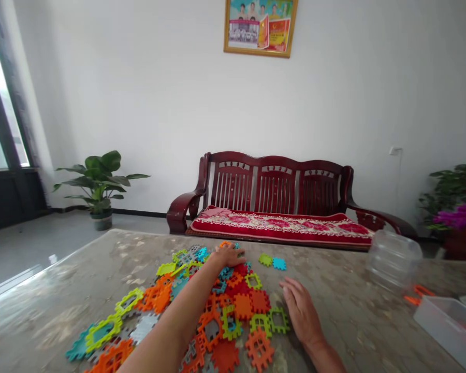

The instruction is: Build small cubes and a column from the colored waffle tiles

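Loose plastic interlocking building panels [243, 306] in orange, red, lime green, teal and grey lie heaped across the middle of the table. At the far side of this heap, my left hand [229, 256] lies over the pieces, fingers spread and touching them; what is under the palm is hidden. My right hand [301, 311] rests at the right edge of the heap with its fingers stretched out and nothing in them. Beyond its fingertips, a small lime-green panel [265, 259] sits beside a light-blue panel [279, 264], both apart from the heap.
A patterned cover lies on the table [345, 311]. To the right stand a clear plastic container [394, 261], orange pieces [418, 294] and a translucent bin [450, 329]. Behind the table is a dark red wooden bench [277, 189]; a potted plant [103, 220] stands at the left.
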`<action>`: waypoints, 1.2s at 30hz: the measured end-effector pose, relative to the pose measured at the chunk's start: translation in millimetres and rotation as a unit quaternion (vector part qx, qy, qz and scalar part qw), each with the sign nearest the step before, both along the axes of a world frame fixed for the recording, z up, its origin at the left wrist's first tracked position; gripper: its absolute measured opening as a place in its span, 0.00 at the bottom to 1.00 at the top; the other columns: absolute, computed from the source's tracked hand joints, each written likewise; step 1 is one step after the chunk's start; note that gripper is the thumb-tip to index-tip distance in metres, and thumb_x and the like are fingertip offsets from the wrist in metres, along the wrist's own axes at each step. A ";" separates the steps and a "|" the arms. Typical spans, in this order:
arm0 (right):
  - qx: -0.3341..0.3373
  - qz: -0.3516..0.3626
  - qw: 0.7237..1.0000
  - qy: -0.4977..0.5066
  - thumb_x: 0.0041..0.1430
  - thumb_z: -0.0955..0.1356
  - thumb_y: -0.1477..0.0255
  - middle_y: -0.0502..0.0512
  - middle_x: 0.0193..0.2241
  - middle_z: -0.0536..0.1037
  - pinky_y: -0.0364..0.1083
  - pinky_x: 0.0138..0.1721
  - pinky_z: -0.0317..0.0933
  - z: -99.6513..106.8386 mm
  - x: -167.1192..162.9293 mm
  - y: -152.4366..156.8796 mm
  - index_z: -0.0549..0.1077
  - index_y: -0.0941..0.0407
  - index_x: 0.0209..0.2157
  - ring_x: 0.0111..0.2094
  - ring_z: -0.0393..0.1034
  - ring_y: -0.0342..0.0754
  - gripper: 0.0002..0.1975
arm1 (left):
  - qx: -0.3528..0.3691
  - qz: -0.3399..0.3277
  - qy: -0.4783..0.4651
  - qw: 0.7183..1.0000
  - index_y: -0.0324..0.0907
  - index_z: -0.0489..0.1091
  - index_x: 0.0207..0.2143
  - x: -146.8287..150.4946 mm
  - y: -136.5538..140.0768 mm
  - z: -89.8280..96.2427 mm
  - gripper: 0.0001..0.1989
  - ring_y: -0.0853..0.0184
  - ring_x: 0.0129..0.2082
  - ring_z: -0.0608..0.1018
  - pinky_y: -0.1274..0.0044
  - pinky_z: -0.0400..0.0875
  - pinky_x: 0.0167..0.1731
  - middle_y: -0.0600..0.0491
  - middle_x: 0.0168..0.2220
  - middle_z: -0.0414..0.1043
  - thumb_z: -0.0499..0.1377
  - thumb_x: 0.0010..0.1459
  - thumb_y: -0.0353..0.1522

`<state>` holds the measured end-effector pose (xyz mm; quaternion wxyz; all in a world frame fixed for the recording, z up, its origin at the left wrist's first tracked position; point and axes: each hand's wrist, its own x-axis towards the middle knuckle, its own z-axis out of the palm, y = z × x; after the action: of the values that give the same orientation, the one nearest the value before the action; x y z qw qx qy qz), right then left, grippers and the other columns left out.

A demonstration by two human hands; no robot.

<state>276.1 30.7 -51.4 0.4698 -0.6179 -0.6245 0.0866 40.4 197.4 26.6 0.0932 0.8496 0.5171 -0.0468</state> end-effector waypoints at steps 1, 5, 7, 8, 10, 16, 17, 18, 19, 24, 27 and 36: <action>-0.001 0.000 1.000 0.004 0.64 0.58 0.56 0.59 0.51 0.76 0.57 0.60 0.58 -1.0 0.5 0.4 0.80 0.52 0.43 0.55 0.68 0.56 0.24 | 0.004 0.002 0.000 1.000 0.62 0.59 0.63 -4.4 -2.6 0.5 0.33 0.42 0.62 0.64 0.45 0.57 0.55 0.46 0.67 0.56 0.43 0.58 0.58; -0.004 0.003 1.000 0.013 0.63 0.59 0.56 0.59 0.51 0.76 0.57 0.60 0.58 -3.7 2.7 1.9 0.80 0.52 0.42 0.55 0.68 0.56 0.23 | 0.024 0.018 0.005 1.000 0.62 0.61 0.62 -24.4 -14.4 2.4 0.31 0.42 0.61 0.65 0.45 0.58 0.54 0.46 0.64 0.60 0.45 0.58 0.56; -0.007 0.006 1.000 0.017 0.63 0.59 0.56 0.59 0.51 0.76 0.57 0.60 0.58 -4.0 3.8 2.8 0.80 0.53 0.41 0.54 0.68 0.56 0.23 | 0.035 0.027 0.007 0.999 0.60 0.62 0.61 -35.7 -20.3 2.7 0.31 0.42 0.60 0.66 0.45 0.58 0.54 0.44 0.62 0.63 0.45 0.58 0.56; -0.009 0.008 1.000 0.019 0.63 0.59 0.56 0.60 0.51 0.76 0.57 0.60 0.58 -4.0 4.3 3.2 0.80 0.53 0.41 0.54 0.68 0.56 0.23 | 0.041 0.032 0.009 0.999 0.59 0.62 0.61 -41.7 -22.9 2.6 0.31 0.42 0.59 0.66 0.45 0.58 0.54 0.43 0.61 0.64 0.45 0.59 0.56; -0.010 0.008 1.000 0.024 0.62 0.59 0.55 0.60 0.50 0.76 0.57 0.60 0.58 -3.9 5.0 4.2 0.81 0.53 0.41 0.54 0.68 0.56 0.24 | 0.051 0.041 0.011 0.998 0.58 0.63 0.61 -54.5 -27.6 1.6 0.32 0.41 0.58 0.67 0.44 0.56 0.54 0.42 0.60 0.65 0.44 0.58 0.56; -0.011 0.007 1.000 0.026 0.61 0.59 0.55 0.61 0.49 0.77 0.57 0.60 0.57 -3.8 5.5 5.3 0.81 0.54 0.39 0.53 0.68 0.56 0.25 | 0.071 0.071 0.020 0.995 0.56 0.62 0.62 -95.7 -38.5 -4.5 0.30 0.41 0.58 0.67 0.42 0.52 0.54 0.41 0.62 0.63 0.47 0.59 0.52; -0.012 0.009 1.000 0.026 0.61 0.59 0.55 0.61 0.48 0.77 0.57 0.60 0.57 -3.7 5.5 5.3 0.81 0.55 0.40 0.53 0.68 0.56 0.25 | 0.073 0.075 0.022 0.994 0.56 0.62 0.62 -102.5 -40.4 -5.2 0.30 0.41 0.59 0.67 0.41 0.51 0.54 0.42 0.62 0.63 0.48 0.59 0.51; -0.014 0.011 1.000 0.026 0.61 0.59 0.55 0.61 0.48 0.77 0.57 0.60 0.57 -3.5 5.4 5.1 0.81 0.55 0.40 0.53 0.68 0.56 0.25 | 0.075 0.077 0.023 0.994 0.56 0.62 0.62 -109.3 -42.5 -5.6 0.30 0.42 0.58 0.67 0.42 0.51 0.55 0.42 0.61 0.64 0.48 0.59 0.51; -0.014 0.011 0.999 0.027 0.61 0.59 0.55 0.62 0.48 0.77 0.57 0.60 0.57 -3.1 5.3 4.9 0.81 0.55 0.39 0.53 0.68 0.56 0.25 | 0.077 0.079 0.024 0.994 0.56 0.61 0.62 -115.9 -44.5 -5.7 0.30 0.43 0.58 0.68 0.42 0.52 0.55 0.42 0.60 0.65 0.48 0.60 0.50; -0.006 0.001 0.999 0.048 0.61 0.58 0.55 0.62 0.47 0.78 0.56 0.58 0.58 2.1 3.6 2.9 0.81 0.55 0.38 0.52 0.69 0.56 0.25 | 0.087 0.100 0.029 0.991 0.56 0.65 0.59 -142.1 -49.2 0.5 0.27 0.44 0.56 0.70 0.42 0.54 0.53 0.42 0.58 0.67 0.46 0.61 0.50; 0.021 -0.011 0.996 0.084 0.60 0.59 0.54 0.62 0.46 0.78 0.55 0.57 0.59 5.4 3.8 1.8 0.80 0.55 0.36 0.51 0.70 0.56 0.25 | 0.113 0.119 0.031 0.986 0.52 0.74 0.51 -137.1 -44.8 8.1 0.26 0.41 0.58 0.67 0.39 0.50 0.53 0.40 0.58 0.67 0.45 0.62 0.50; 0.075 -0.111 0.967 0.216 0.56 0.59 0.51 0.61 0.43 0.80 0.54 0.55 0.59 3.1 14.5 4.0 0.78 0.56 0.35 0.49 0.70 0.57 0.26 | 0.116 -0.097 -0.058 0.987 0.56 0.58 0.65 44.3 -50.8 7.2 0.33 0.47 0.69 0.47 0.42 0.40 0.60 0.46 0.71 0.45 0.42 0.62 0.55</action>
<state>290.6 34.7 -48.3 0.6455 -0.6126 -0.4405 0.1183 84.8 146.6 33.9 0.0188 0.9021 0.4278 0.0545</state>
